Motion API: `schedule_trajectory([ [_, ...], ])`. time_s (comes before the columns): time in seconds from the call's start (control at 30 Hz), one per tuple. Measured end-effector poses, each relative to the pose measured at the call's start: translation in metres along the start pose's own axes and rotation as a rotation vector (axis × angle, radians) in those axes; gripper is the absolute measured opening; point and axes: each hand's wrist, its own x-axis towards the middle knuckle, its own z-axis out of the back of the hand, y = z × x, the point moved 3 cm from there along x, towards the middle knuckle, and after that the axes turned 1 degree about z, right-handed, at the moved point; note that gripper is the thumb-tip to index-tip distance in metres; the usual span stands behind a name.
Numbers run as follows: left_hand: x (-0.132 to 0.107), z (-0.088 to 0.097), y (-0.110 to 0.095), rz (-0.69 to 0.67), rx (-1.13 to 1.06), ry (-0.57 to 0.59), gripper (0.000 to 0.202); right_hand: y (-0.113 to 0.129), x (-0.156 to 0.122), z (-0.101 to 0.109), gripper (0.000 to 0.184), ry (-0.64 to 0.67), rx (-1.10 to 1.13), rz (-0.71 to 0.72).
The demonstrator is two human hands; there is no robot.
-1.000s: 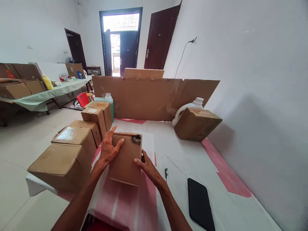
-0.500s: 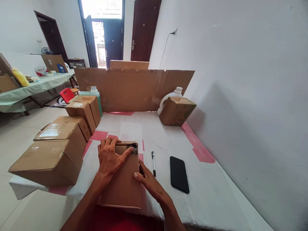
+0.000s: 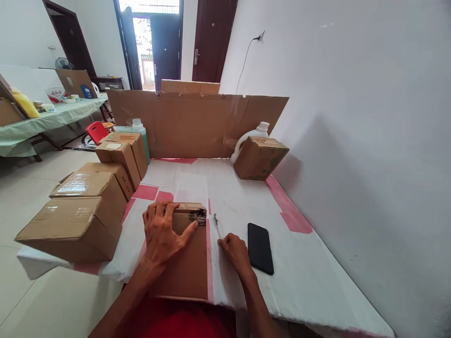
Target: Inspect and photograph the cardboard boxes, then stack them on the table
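A flat brown cardboard box [image 3: 188,267] lies on the white-covered table [image 3: 317,281] right in front of me, its near end over the table's front edge. My left hand [image 3: 162,232] rests on top of the box, fingers spread over its far end. My right hand [image 3: 237,249] is off the box, to its right, with fingers curled round a pen [image 3: 216,220] that lies on the cloth. A black phone [image 3: 260,247] lies just right of that hand.
Several closed cardboard boxes [image 3: 75,225] stand along the table's left side. A cardboard sheet [image 3: 197,124] stands across the far end, with a green bottle [image 3: 138,129], a white jug [image 3: 248,138] and another box [image 3: 260,157]. A white wall runs along the right.
The box has come down flat and nearer to me. My right hand left the box's right edge and closed on the pen, which is now tilted.
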Motion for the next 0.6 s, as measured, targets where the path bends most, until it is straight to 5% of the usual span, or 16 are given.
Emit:
schedule_trajectory([
  [0.1, -0.002, 0.000, 0.000, -0.018, 0.008, 0.021, 0.066, 0.019, -0.007, 0.002, 0.041, -0.036, 0.189, 0.045],
  [0.3, -0.001, -0.006, 0.000, -0.011, 0.017, 0.035, 0.069, 0.096, -0.038, 0.011, 0.031, -0.056, 1.023, 0.291],
  [0.43, -0.001, -0.007, -0.001, 0.002, 0.022, 0.030, 0.068, 0.123, -0.052, 0.000, 0.018, -0.004, 0.969, 0.424],
  [0.6, -0.002, -0.006, -0.001, -0.002, 0.008, 0.019, 0.069, 0.127, -0.054, -0.003, 0.018, -0.042, 0.762, 0.481],
])
